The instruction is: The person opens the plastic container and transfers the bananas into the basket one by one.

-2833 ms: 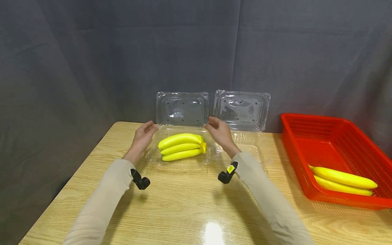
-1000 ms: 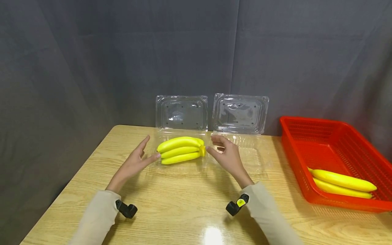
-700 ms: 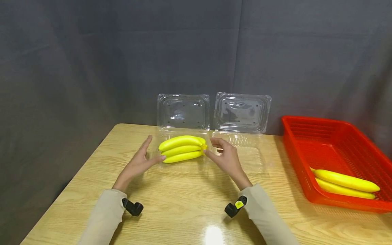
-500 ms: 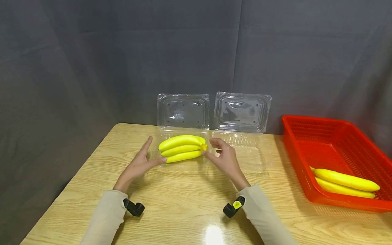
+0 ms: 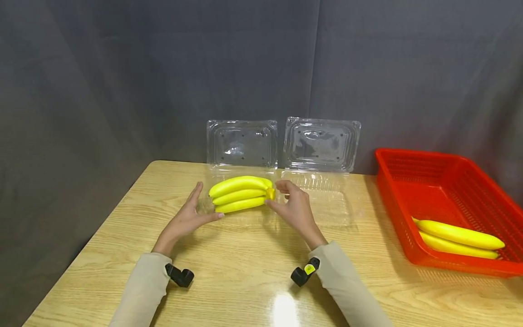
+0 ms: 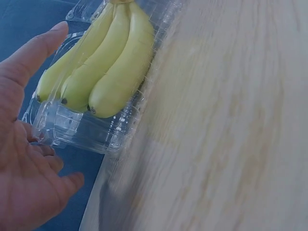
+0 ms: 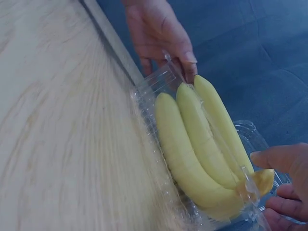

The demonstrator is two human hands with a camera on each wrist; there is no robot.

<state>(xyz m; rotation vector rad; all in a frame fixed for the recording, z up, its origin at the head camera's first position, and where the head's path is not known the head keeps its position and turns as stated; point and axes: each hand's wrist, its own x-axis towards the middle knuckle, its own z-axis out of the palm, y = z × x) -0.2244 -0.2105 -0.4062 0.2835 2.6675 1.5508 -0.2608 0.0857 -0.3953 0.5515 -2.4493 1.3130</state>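
Note:
A bunch of three yellow bananas (image 5: 240, 195) lies in the base of a clear plastic clamshell box (image 5: 242, 145), its lid raised at the back. Its stem points right. At the left end of this box is my left hand (image 5: 185, 221), fingers extended and thumb stretched along the front side. My right hand (image 5: 297, 211) is at the right end by the stem, thumb in front and fingers bent loosely behind. In the right wrist view, the right thumb (image 7: 274, 158) hovers near the stem and box rim; whether it touches is unclear. Neither hand visibly grips the bananas.
A second clear clamshell box (image 5: 322, 144) stands with its lid up just to the right. Farther right, a red plastic basket (image 5: 402, 222) holds more bananas (image 5: 459, 234). A grey curtain (image 5: 245, 59) hangs behind the wooden table (image 5: 237, 272).
Both hands have come from the box's back corners towards me, to its two ends. Over the last second, the right hand shifted slightly left and the left hand slightly right. The bananas stay in the box.

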